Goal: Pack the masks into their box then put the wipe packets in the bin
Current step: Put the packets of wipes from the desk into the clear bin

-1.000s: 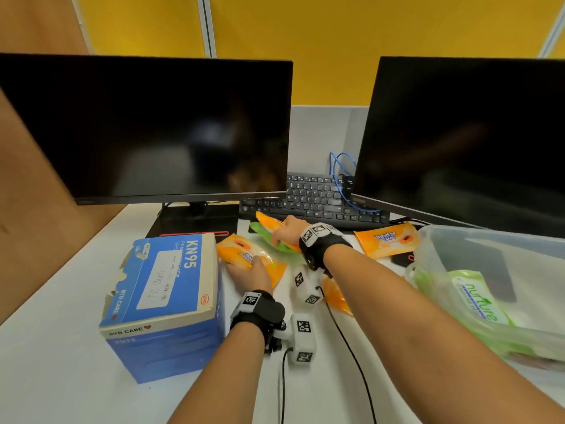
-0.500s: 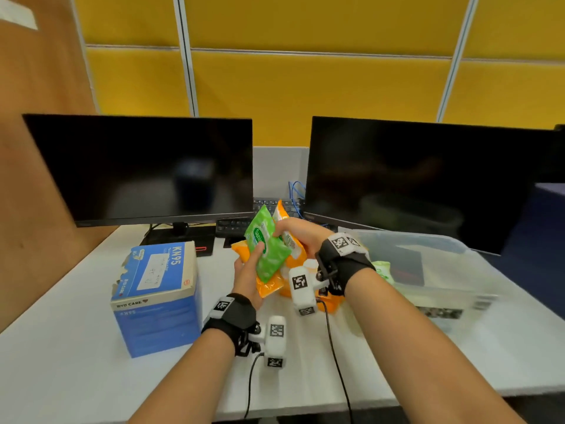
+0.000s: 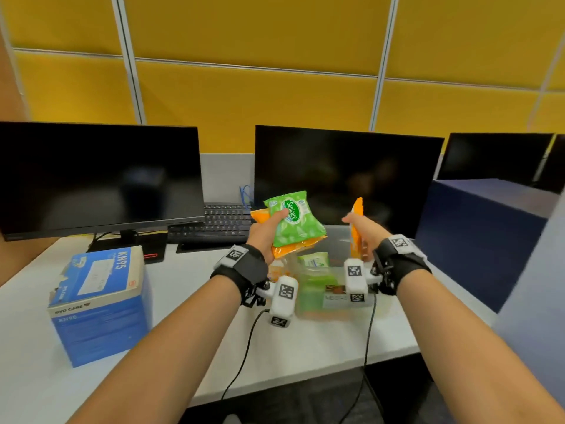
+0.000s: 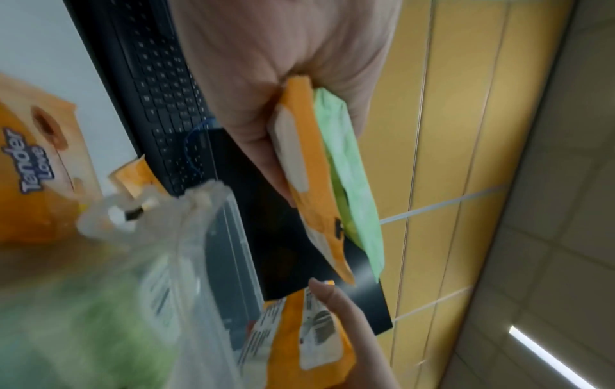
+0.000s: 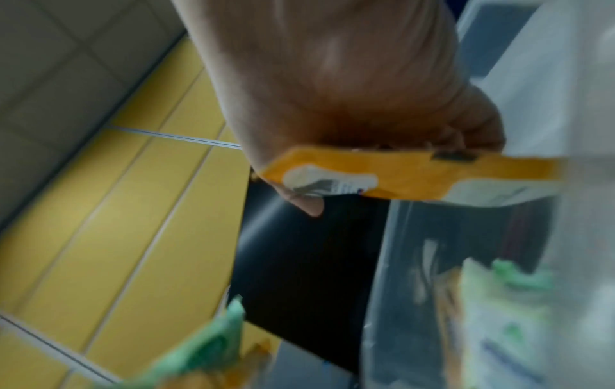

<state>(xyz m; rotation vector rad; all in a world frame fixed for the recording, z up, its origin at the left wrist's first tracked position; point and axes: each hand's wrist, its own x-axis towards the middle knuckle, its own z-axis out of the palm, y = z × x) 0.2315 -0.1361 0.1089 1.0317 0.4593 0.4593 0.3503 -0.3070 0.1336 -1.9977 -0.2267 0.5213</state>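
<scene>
My left hand [image 3: 269,231] holds a green Sanicare wipe packet [image 3: 293,220] stacked on an orange wipe packet [image 3: 295,246], raised above the clear plastic bin [image 3: 337,296]. In the left wrist view the orange packet [image 4: 312,179] and the green packet [image 4: 352,171] are pinched together. My right hand [image 3: 363,231] grips another orange packet [image 3: 357,232] on edge over the bin; it shows as a thin orange strip [image 5: 399,173] in the right wrist view. The bin holds a few green packets [image 3: 313,261]. The blue KN95 mask box [image 3: 101,301] stands shut at the left of the desk.
Two dark monitors [image 3: 101,175] [image 3: 345,175] and a black keyboard [image 3: 220,221] stand behind the hands. A dark blue partition [image 3: 477,237] rises at the right. One orange Tender Love packet [image 4: 36,168] lies beside the bin. Wrist cables [image 3: 244,356] trail over the desk's front edge.
Both hands lifted the packets off the desk and carried them right, over the bin. They have since parted: the left keeps the green and orange pair, the right an orange one.
</scene>
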